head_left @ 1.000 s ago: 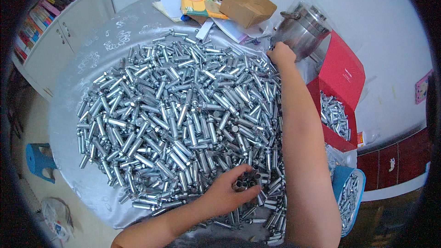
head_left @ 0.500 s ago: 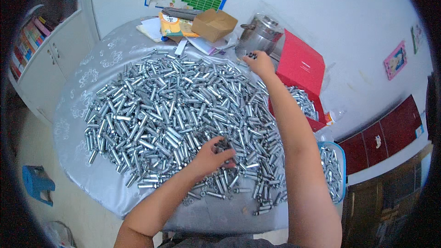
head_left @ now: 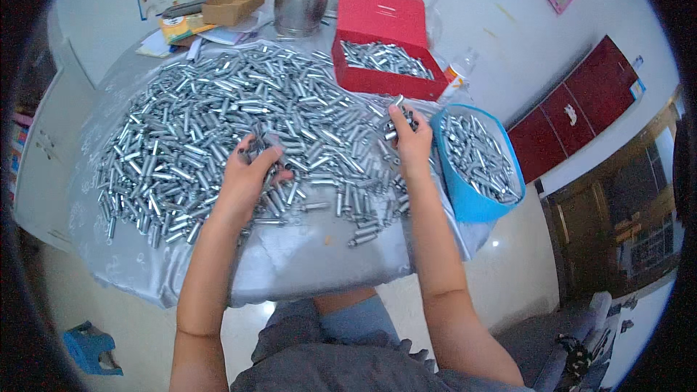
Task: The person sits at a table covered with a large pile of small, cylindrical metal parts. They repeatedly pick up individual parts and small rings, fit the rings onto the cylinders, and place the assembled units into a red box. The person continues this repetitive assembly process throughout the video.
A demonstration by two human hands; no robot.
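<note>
A big heap of small silver metal tubes (head_left: pixel 218 116) covers a round table draped in a shiny grey cloth (head_left: pixel 305 268). My left hand (head_left: pixel 247 178) rests on the near part of the heap, fingers closed round a bunch of tubes. My right hand (head_left: pixel 408 138) is at the heap's right edge and grips a few tubes. Just right of that hand stands a blue basket (head_left: pixel 475 167) full of the same tubes. A red box (head_left: pixel 385 65) behind it also holds tubes, its lid standing open.
A steel pot with a lid (head_left: pixel 301 0), a cardboard box (head_left: pixel 232 1) and papers sit at the table's far edge. A plastic bottle (head_left: pixel 456 76) stands by the red box. A blue stool (head_left: pixel 91 348) is on the floor lower left; a red cabinet (head_left: pixel 573 112) lines the right wall.
The view swung to the right. My right hand came back from the far side of the table to the heap's right edge beside the blue basket. My left hand stays on the near tubes.
</note>
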